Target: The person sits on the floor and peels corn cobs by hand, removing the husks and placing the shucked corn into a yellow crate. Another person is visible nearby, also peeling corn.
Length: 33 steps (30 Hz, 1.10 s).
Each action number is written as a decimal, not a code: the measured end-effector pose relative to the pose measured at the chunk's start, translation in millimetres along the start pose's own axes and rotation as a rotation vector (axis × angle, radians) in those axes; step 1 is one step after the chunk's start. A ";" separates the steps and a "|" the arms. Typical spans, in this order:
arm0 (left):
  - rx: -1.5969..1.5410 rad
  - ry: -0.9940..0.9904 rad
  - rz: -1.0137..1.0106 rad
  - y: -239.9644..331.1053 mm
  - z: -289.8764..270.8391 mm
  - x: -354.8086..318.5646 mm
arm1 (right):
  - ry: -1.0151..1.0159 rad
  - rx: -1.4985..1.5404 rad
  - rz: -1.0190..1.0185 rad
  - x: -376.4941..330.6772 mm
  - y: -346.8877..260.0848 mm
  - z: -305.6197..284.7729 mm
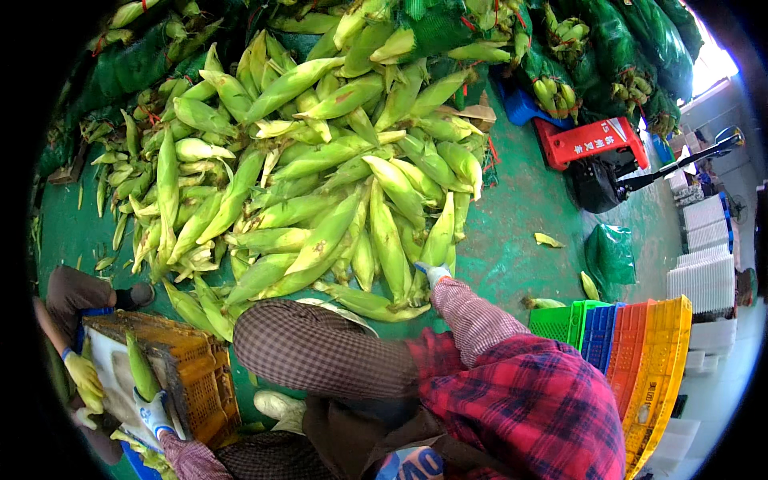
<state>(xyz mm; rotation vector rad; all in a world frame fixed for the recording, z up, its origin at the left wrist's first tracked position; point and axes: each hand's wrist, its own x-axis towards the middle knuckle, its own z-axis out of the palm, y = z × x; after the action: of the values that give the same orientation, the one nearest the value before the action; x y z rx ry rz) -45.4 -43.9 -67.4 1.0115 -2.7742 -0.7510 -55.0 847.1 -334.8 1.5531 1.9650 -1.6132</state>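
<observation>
A large heap of corn ears in green husks (pixel 320 172) spreads over the floor ahead of me. My right hand (pixel 434 274), in a white and blue glove, is closed round the near end of a corn ear (pixel 441 232) at the heap's front edge. Far to the left, my left hand (pixel 152 410), gloved alike, grips the lower end of another husked ear (pixel 142 366). That ear stands tilted over a pale board (pixel 112 360) beside a yellow crate (pixel 210 388). My fingers partly hide both gripped ends.
At the left, another person's yellow-gloved hand (pixel 85 381) is near the board. Coloured stacked crates (pixel 650 360) stand to my right. Beyond are a red pallet jack (pixel 592 144), a green bag (pixel 611 254) and full green net sacks (pixel 596 40). Loose ears lie on the green floor (pixel 512 224).
</observation>
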 end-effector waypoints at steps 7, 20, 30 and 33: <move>0.062 -0.006 -0.051 24.1 -2.9 -8.6 | -0.443 0.559 0.030 -108.7 -37.0 -16.5; 0.560 0.555 0.455 158.2 -22.5 -47.1 | -0.792 -0.511 -1.013 -238.7 -229.3 109.0; 0.423 0.143 1.123 294.7 30.9 -117.7 | -1.131 -0.765 -1.488 -411.0 -325.7 258.0; 0.332 0.069 0.932 271.4 27.9 -109.2 | -1.345 -0.423 -1.319 -385.8 -321.9 258.5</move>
<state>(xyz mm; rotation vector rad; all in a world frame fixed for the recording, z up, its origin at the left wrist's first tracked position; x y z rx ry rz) -125.0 214.9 46.7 -0.2892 -2.8658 -0.1144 -248.1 451.6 19.5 -1.1025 1.9895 -1.4770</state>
